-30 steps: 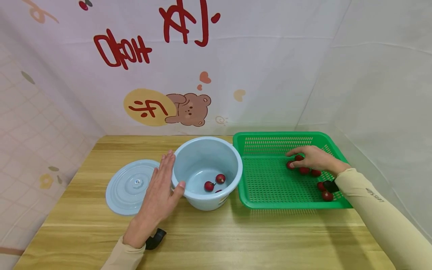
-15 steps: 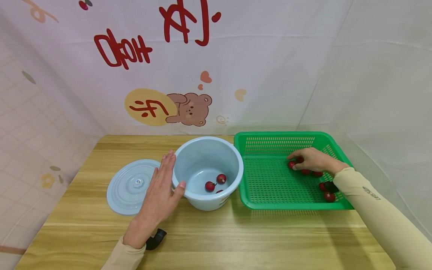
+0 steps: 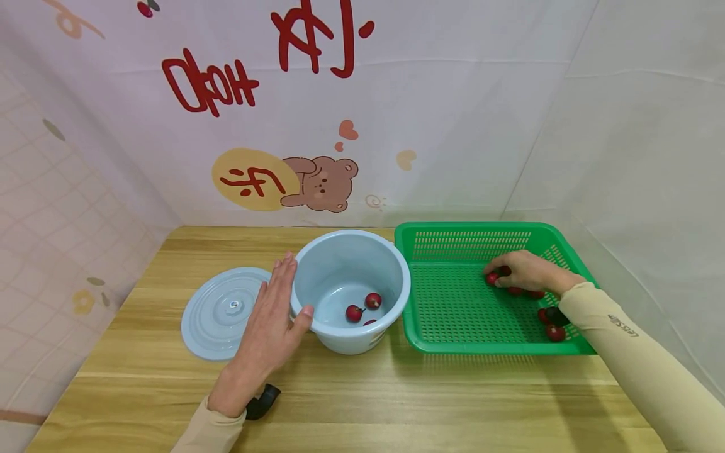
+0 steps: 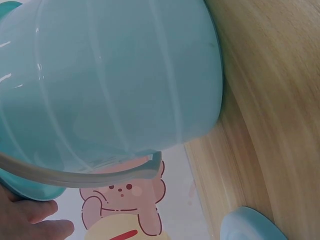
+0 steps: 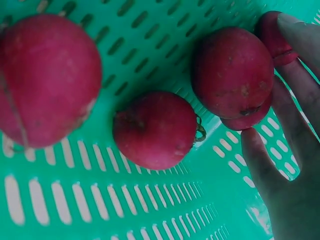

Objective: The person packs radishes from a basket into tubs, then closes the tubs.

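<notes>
My right hand (image 3: 523,270) reaches into the green basket (image 3: 453,347), its thumb and fingers pinching a red radish (image 3: 492,279). In the right wrist view that radish (image 5: 274,36) shows only partly, between thumb and fingers. More radishes (image 5: 157,130) lie around and below this hand on the slotted plastic. On the left, my left hand (image 3: 269,321) rests with straight fingers against the side of the light blue bucket (image 3: 349,343), thumb at the rim. Inside the bucket lie a few radishes (image 3: 354,313). The left wrist view shows the bucket's handle (image 4: 75,177) hanging along its wall.
A round blue lid (image 3: 218,314) lies on the wooden table (image 3: 396,402), left of the bucket and partly behind my left hand. The basket stands right beside the bucket. A printed cloth wall (image 3: 453,126) rises behind the table, with another pale wall at the right.
The fingers and thumb of my right hand have closed in around the radish in the basket. My left hand stays at the bucket. The head view has shifted slightly.
</notes>
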Available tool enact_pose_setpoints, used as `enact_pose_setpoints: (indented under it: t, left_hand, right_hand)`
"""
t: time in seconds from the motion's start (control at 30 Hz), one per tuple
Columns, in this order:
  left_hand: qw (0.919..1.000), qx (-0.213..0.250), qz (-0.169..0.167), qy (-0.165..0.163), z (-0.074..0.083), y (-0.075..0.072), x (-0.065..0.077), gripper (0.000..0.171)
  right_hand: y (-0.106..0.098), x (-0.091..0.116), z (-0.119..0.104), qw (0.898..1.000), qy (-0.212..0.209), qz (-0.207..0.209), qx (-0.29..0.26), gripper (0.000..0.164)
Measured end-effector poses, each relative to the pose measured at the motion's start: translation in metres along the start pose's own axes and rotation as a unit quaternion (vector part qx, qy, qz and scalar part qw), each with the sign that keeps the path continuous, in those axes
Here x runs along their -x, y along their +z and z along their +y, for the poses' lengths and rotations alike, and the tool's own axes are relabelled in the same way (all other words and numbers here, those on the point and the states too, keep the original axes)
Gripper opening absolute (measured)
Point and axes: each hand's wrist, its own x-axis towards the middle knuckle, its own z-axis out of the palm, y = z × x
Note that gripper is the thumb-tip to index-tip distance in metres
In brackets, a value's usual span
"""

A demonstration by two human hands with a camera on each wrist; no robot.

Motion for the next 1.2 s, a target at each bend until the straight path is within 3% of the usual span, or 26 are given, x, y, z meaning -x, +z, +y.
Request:
enact_pose_setpoints:
  t: [0.3,0.8,1.2]
  left_hand:
    - [1.0000,0.005,0.002,0.002,0.002,0.000,0.000,0.078]
    - [1.0000,0.001,-0.003,-0.005,0.003,-0.001,0.000,0.078]
    - [1.0000,0.004,-0.004,-0.004,0.003,-0.002,0.000,0.079]
  right_hand:
    - [-0.008,0.009,-0.005,0.998,-0.003,0.059,-0.004,0.028]
    - [-0.035,0.030,-0.036,0.992,0.007,0.120,-0.032,0.032]
    - [-0.038,0.043,-0.056,0.984,-0.016,0.172,-0.034,0.031]
